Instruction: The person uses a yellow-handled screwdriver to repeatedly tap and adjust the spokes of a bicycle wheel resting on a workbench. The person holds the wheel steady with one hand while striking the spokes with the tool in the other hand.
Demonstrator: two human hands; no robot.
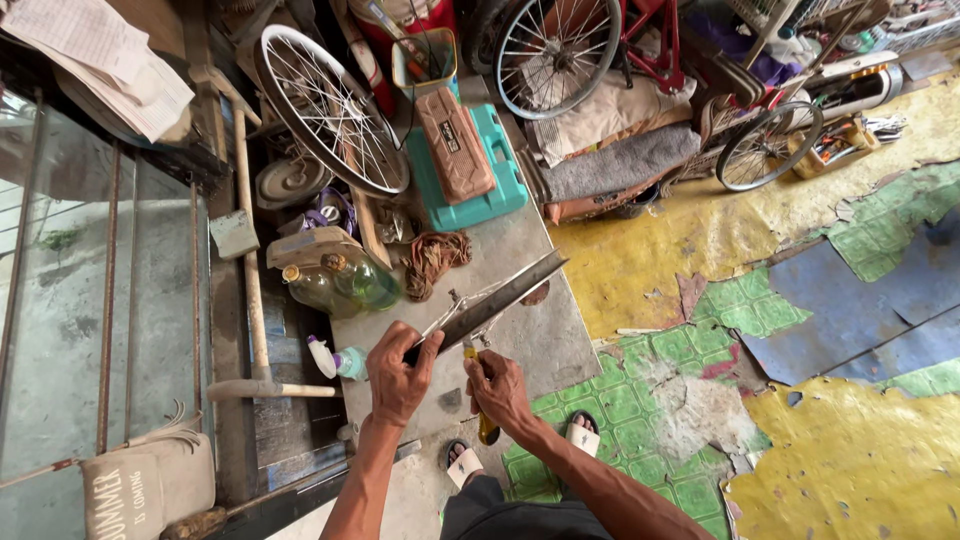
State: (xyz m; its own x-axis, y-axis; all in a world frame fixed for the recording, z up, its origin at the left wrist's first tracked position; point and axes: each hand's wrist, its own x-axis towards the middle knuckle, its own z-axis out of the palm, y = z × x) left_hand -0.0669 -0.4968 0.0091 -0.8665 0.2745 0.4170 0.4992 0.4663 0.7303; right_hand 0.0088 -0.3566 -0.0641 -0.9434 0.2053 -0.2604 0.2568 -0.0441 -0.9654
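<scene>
The fingers of the left hand [400, 372] are clenched around the near end of a mudguard [490, 305], a long curved strip of dark metal with thin wire stays fixed along it. The mudguard is held slanting up and away to the right, above a grey concrete slab [545, 335]. The fingers of the right hand [497, 388] are wrapped around the yellow handle of a screwdriver [484, 415], whose tip is set against the mudguard just beside the left hand. Two sandalled feet [520, 450] are seen below the hands, at the edge of green patterned flooring [640, 400]. Beyond the slab, a brown case is stacked on a teal toolbox [500, 185], with a bare wheel [330, 110] leaning to its left. Glass bottles [340, 285] are grouped left of the mudguard, and a wooden mallet [262, 380] is laid near them.
</scene>
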